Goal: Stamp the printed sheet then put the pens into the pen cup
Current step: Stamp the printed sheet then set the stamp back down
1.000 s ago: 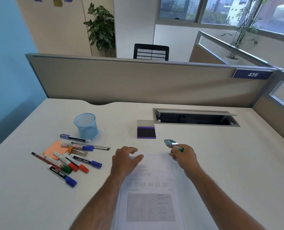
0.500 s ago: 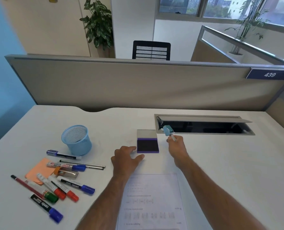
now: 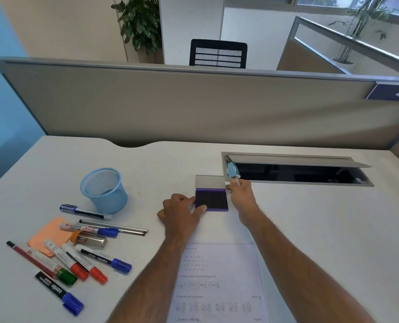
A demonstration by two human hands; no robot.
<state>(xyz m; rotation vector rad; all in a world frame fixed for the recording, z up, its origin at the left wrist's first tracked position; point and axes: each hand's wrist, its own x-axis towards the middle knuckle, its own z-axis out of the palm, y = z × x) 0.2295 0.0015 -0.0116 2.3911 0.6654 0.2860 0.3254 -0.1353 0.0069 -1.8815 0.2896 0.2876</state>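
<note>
Over on the left, the pens [image 3: 77, 250] lie scattered just below the cup [image 3: 104, 190], mostly slanting. Mid-desk, the left hand [image 3: 182, 212] sits spread, fingertips steadying the open ink pad [image 3: 211, 201]. Right hand [image 3: 242, 197] pinches the stamp [image 3: 232, 171], head tilted up-left, just right of the pad. The sheet [image 3: 219, 283] lies near the person, long axis running away from them.

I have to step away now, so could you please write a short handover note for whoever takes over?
Left hand: open, fingertips steadying the open ink pad.
Right hand: shut on the stamp, raised beside the pad.
Printed sheet: flat near the desk edge; no stamp mark visible.
Pens: all loose left of the sheet; pen cup empty.
Left: ink, stamp the sheet, cup the pens.
</note>
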